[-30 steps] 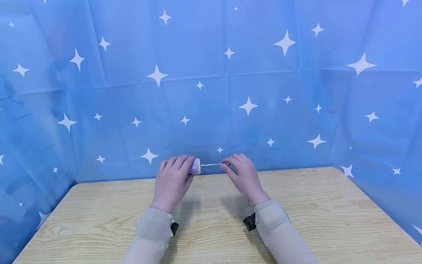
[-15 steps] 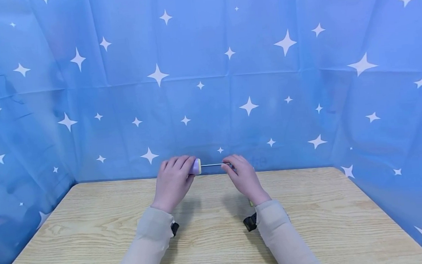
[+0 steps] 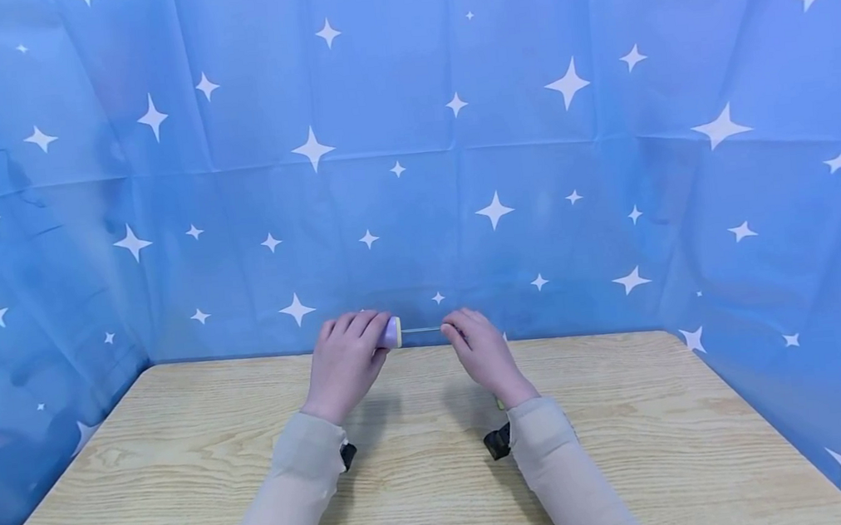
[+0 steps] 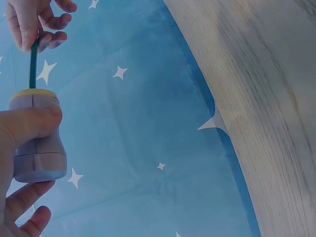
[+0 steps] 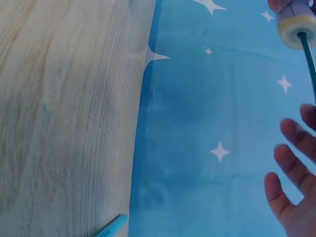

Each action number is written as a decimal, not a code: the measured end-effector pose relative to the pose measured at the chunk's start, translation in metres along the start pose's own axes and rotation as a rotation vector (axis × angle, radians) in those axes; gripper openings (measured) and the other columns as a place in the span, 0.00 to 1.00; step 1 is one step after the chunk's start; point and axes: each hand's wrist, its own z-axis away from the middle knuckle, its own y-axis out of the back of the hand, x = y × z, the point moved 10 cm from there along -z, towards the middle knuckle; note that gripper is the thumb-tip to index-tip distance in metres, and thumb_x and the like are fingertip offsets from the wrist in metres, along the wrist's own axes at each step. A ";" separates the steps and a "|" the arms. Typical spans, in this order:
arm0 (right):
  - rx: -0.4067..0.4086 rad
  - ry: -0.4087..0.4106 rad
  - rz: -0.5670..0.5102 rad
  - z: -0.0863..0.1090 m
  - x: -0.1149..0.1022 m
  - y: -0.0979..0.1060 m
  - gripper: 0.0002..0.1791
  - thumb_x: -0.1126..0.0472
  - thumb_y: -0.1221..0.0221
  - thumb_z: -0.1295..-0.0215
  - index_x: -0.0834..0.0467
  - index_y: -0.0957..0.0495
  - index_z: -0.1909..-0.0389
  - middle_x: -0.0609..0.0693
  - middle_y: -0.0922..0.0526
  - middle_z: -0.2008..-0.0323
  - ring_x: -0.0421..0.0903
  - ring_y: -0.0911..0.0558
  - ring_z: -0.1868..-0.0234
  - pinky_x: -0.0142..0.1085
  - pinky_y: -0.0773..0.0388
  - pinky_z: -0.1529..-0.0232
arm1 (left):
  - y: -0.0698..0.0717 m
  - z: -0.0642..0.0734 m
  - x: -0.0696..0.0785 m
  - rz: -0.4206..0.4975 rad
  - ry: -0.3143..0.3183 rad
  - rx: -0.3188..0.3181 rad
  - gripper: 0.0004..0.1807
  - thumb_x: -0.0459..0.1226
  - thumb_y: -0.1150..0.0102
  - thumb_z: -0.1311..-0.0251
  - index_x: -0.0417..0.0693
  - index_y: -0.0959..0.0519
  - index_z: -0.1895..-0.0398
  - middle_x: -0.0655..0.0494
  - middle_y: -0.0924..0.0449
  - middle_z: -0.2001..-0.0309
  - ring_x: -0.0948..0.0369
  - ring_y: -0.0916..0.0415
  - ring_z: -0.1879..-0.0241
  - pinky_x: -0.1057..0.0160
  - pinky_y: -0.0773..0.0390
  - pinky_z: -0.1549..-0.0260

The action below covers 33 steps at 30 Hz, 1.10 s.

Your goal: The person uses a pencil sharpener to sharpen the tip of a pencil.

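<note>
In the head view my left hand [image 3: 345, 361] grips a purple pencil sharpener [image 3: 392, 333] with a yellow rim, raised over the table's far edge. Its waisted body [image 4: 42, 155] shows in the left wrist view, with the thumb across it. A thin dark green pencil [image 4: 33, 69] runs into the hole in its end. My right hand [image 3: 483, 353] pinches the pencil's other part between thumb and finger, to the right of the sharpener. In the right wrist view the other fingers [image 5: 291, 165] are spread loosely. The pencil's tip is hidden inside the sharpener.
A light wooden table [image 3: 424, 479] lies below both hands. A blue cloth [image 3: 409, 130] with white stars hangs behind it and at both sides. A teal strip-like thing [image 5: 112, 225] shows at the table's edge; a yellow-green bit [image 3: 500, 404] shows by the right wrist.
The pencil's visible side has changed from patterned to plain as it turns in the right fingers. The right thumb and finger have shifted slightly; the left hand and sharpener are nearly still.
</note>
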 end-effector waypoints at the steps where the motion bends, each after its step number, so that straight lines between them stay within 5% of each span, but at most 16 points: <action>1: -0.003 -0.002 -0.003 0.000 0.000 -0.001 0.10 0.56 0.52 0.24 0.52 0.23 0.61 0.45 0.27 0.68 0.45 0.31 0.66 0.42 0.32 0.64 | 0.000 0.000 0.000 -0.001 -0.001 0.002 0.24 0.37 0.27 0.51 0.49 0.20 0.47 0.54 0.18 0.51 0.52 0.24 0.51 0.53 0.27 0.54; 9: 0.003 -0.019 -0.022 -0.001 0.000 -0.002 0.11 0.56 0.52 0.24 0.54 0.22 0.58 0.45 0.25 0.65 0.46 0.28 0.63 0.43 0.29 0.61 | -0.002 -0.001 -0.001 -0.006 0.002 -0.004 0.25 0.38 0.26 0.53 0.50 0.19 0.48 0.55 0.18 0.51 0.53 0.23 0.51 0.53 0.27 0.54; 17: 0.069 0.037 -0.026 -0.004 -0.007 0.005 0.14 0.57 0.38 0.34 0.55 0.22 0.50 0.51 0.20 0.56 0.47 0.23 0.55 0.42 0.25 0.59 | -0.002 0.000 -0.004 0.006 0.013 0.006 0.26 0.38 0.25 0.53 0.49 0.20 0.47 0.51 0.21 0.47 0.52 0.24 0.49 0.52 0.28 0.54; 33: 0.266 0.251 0.148 0.001 -0.028 0.021 0.10 0.67 0.30 0.47 0.56 0.19 0.65 0.47 0.18 0.66 0.47 0.24 0.62 0.43 0.29 0.64 | 0.001 -0.002 -0.003 0.004 0.004 0.011 0.25 0.39 0.26 0.52 0.50 0.20 0.47 0.54 0.19 0.50 0.53 0.24 0.50 0.53 0.28 0.54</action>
